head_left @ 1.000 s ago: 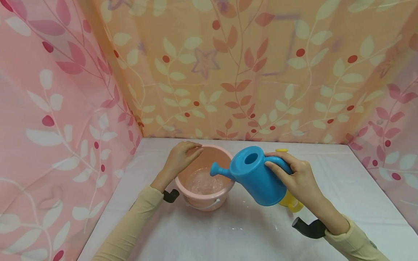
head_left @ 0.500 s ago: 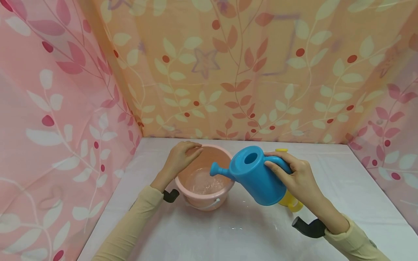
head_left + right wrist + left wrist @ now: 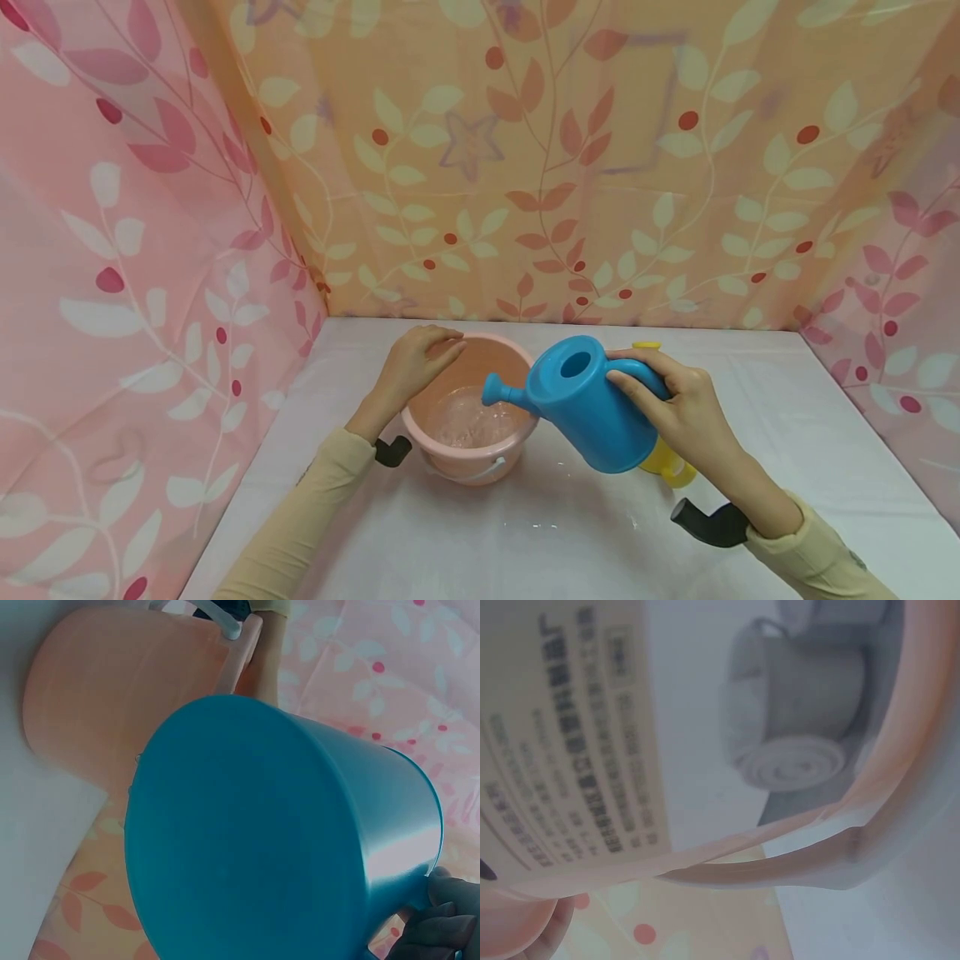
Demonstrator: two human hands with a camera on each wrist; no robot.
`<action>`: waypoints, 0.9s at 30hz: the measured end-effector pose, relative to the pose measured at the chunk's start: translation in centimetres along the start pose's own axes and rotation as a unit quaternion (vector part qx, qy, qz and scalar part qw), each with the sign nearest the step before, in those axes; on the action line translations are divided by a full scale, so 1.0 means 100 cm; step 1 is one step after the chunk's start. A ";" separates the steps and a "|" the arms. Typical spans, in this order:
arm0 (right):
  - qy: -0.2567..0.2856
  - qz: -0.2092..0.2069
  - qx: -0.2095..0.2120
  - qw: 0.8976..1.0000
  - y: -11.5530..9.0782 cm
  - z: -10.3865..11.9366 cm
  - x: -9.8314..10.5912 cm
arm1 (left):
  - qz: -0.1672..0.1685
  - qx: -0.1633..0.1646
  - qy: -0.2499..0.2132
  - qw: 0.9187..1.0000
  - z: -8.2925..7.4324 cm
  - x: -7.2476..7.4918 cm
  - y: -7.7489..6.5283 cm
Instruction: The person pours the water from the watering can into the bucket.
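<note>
My right hand [image 3: 675, 400] grips the handle of a blue plastic watering can [image 3: 592, 408], which is tilted leftward. Its spout [image 3: 504, 392] hangs over the inside of a pink bucket [image 3: 476, 457]. Rippled water [image 3: 472, 417] lies in the bucket; a stream from the spout is too faint to make out. My left hand [image 3: 412, 362] holds the bucket's left rim, its fingers partly hidden by the rim in the left wrist view. That view also shows a printed label [image 3: 570, 735] on the bucket wall. The can's round base [image 3: 247, 840] fills much of the right wrist view.
A yellow object with a handle [image 3: 667, 465] stands behind the watering can, mostly hidden. Small water drops [image 3: 543, 526] lie on the white table cover [image 3: 465, 550]. Patterned curtains [image 3: 525, 208] enclose the back and sides. The bucket's pale carrying handle [image 3: 468, 477] hangs down in front.
Both hands, the bucket and the watering can stay almost still. Only the ripples on the water in the bucket differ.
</note>
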State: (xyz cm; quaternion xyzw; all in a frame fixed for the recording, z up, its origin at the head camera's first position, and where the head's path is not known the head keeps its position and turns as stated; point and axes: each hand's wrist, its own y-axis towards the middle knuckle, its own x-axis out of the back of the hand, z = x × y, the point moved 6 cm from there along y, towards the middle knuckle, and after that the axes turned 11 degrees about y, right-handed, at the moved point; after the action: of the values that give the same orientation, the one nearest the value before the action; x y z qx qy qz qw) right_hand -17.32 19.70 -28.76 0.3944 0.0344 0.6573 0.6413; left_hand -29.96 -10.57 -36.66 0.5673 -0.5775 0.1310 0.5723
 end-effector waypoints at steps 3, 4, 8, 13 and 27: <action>-0.002 0.000 0.000 1.000 0.000 0.000 0.000 | -0.001 0.001 -0.001 1.000 0.000 0.000 0.000; -0.002 -0.001 0.001 1.000 0.000 0.000 0.000 | -0.001 0.000 -0.001 1.000 -0.001 0.000 0.000; -0.003 0.000 0.004 1.000 0.000 0.000 0.001 | 0.000 0.000 0.001 1.000 -0.001 0.000 0.000; 0.000 0.001 0.007 1.000 0.000 0.000 0.001 | 0.007 0.001 -0.001 1.000 0.000 -0.001 -0.001; -0.001 0.000 0.006 1.000 -0.001 -0.002 0.000 | 0.011 0.002 -0.004 1.000 0.000 0.000 0.000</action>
State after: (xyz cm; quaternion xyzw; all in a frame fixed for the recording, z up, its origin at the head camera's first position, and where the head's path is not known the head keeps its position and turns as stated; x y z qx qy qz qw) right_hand -17.34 19.80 -28.91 0.3988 0.0383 0.6566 0.6390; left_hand -29.93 -10.57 -36.68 0.5623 -0.5856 0.1361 0.5677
